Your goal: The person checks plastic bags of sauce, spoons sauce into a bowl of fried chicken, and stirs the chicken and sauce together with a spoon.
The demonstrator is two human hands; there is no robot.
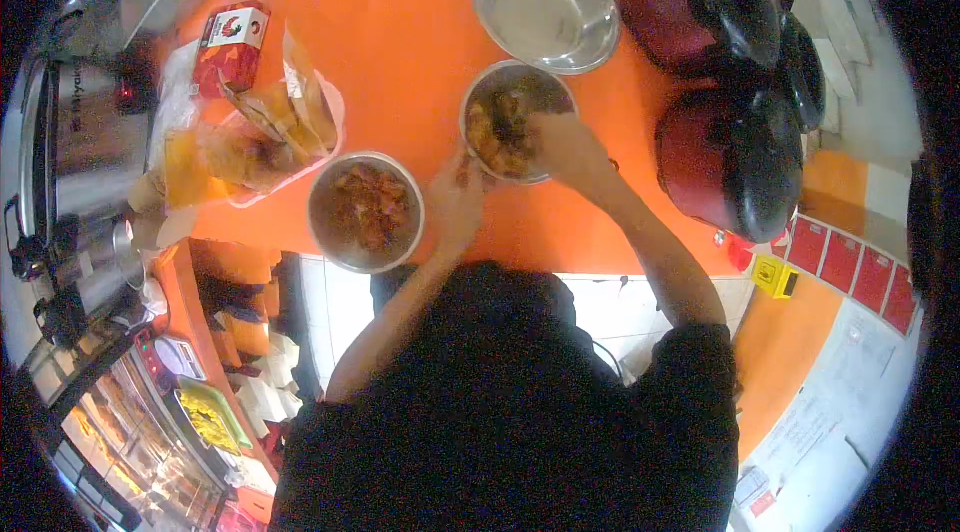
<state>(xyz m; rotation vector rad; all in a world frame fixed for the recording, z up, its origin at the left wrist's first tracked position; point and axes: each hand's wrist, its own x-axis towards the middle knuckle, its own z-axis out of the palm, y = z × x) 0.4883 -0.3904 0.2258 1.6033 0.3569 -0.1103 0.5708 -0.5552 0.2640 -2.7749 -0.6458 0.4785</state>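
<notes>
Near the middle of the orange table stands a metal bowl [477, 164] holding brownish, sauce-coated food pieces [497, 132]. My left hand [456, 204] is closed at the near-left rim of this bowl. Over its right side is my right hand [566, 150], with the fingers curled down towards the food; blur hides what they hold, if anything. A second metal bowl [418, 232] with redder coated pieces [372, 207] sits to the left, beside my left forearm. Just beyond the first bowl lies a wider, shiny steel basin [548, 17] without food in it.
Dark red pots [690, 157] with black lids crowd the table's right side. At the left are a red-and-white box [232, 44] and a pink-rimmed tray [335, 117] with brown paper. A large steel appliance [90, 132] stands farther left, above a lit food display [125, 432].
</notes>
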